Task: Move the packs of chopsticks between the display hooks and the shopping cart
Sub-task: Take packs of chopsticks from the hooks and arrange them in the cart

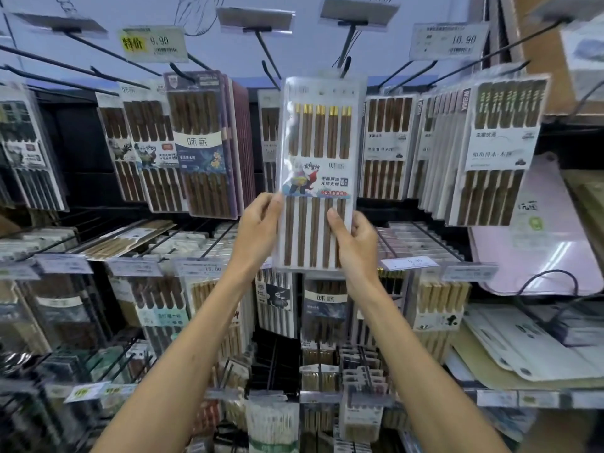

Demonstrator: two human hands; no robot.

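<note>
That chopstick pack [318, 142] is up by the middle hook [345, 65], left hand [258, 220] and right hand [356, 238] each pinching a lower side edge; looks light, flattish and slick plastic, so gripping both edges seems smart.

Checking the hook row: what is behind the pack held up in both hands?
Behind the pack, hanging packs peek out at both sides, with a hook above; the middle is covered.
</note>
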